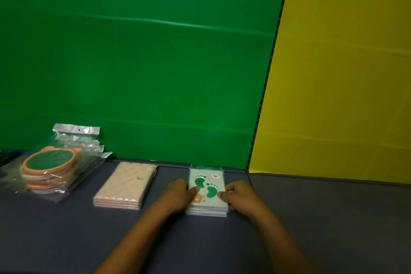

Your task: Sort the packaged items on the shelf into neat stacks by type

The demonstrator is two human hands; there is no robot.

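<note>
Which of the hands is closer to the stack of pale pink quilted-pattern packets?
Left. The left hand grips the footprint-card stack's left edge, on the side facing the pink packet stack. The right hand grips its far right edge.

round packs stack left, flat packs stack middle, footprint packs stack right, on shelf

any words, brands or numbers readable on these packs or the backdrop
None can be read.
Stack of white packs with green footprints, held by left hand and right hand: pictures only.
Stack of pale pink quilted packs: small green mark, too blurred.
Round orange-rimmed green items in clear bags: no print visible.
</note>
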